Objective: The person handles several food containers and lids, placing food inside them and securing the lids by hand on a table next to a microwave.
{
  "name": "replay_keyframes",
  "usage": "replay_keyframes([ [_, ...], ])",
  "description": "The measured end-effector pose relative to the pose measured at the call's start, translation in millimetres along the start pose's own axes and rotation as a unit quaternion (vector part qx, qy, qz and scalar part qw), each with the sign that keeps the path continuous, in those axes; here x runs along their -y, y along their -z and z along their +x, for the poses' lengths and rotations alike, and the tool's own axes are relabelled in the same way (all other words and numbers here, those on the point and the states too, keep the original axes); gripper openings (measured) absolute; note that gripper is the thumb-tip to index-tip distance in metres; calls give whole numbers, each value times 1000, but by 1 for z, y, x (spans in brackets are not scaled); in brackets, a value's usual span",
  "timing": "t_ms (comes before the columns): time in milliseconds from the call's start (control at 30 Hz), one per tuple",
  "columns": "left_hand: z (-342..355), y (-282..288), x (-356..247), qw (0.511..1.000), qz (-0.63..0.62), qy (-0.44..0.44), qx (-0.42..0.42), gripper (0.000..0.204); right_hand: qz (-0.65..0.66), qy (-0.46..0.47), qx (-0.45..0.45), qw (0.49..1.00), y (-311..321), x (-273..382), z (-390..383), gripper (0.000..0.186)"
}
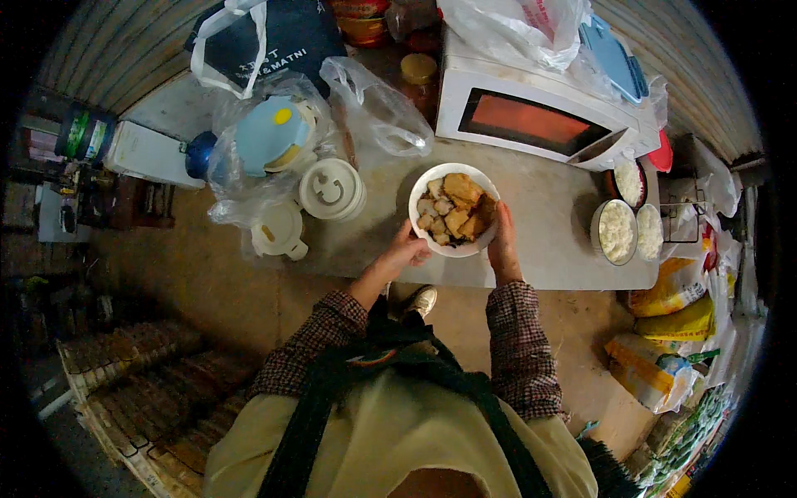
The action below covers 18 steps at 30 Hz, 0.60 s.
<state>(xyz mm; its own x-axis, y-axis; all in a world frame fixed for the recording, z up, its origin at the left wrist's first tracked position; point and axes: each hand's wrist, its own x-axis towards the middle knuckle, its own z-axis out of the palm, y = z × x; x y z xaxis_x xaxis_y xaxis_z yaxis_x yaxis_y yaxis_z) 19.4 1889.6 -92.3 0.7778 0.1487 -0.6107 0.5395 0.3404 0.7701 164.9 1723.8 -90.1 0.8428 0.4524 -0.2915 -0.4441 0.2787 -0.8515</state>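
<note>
You held the white bowl [454,209] of browned, chunky food between both hands at the near edge of the grey table [540,241], one hand on each side, which kept it level. Your left hand [407,247] had its fingers curled shut against the bowl's left rim, thumb on top; your right hand [502,241] lay flatter along the right rim, fingers pressed closed to the wall, though how far they wrapped underneath I could not tell. Whether the bowl's base touched the table or hung just above it was also unclear. Just left of your left fingers stood a round cream lid [331,188] and a cream cup [279,231], with a blue container in a clear bag [270,137] beyond them. To the right of your right fingers sat bowls of white rice [616,231], well apart. Beyond your fingertips stood the white microwave [540,104], door facing you, within reach of the bowl.
</note>
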Motion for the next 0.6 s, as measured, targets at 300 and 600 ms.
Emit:
replay_keyframes([
  [300, -44, 139, -80, 711, 457, -324, -425, 40, -293, 98, 60, 949, -111, -10, -53, 19],
  [600, -22, 177, -81, 816, 475, -162, -286, 47, -330, -160, 119, 923, -232, -53, -28, 56],
])
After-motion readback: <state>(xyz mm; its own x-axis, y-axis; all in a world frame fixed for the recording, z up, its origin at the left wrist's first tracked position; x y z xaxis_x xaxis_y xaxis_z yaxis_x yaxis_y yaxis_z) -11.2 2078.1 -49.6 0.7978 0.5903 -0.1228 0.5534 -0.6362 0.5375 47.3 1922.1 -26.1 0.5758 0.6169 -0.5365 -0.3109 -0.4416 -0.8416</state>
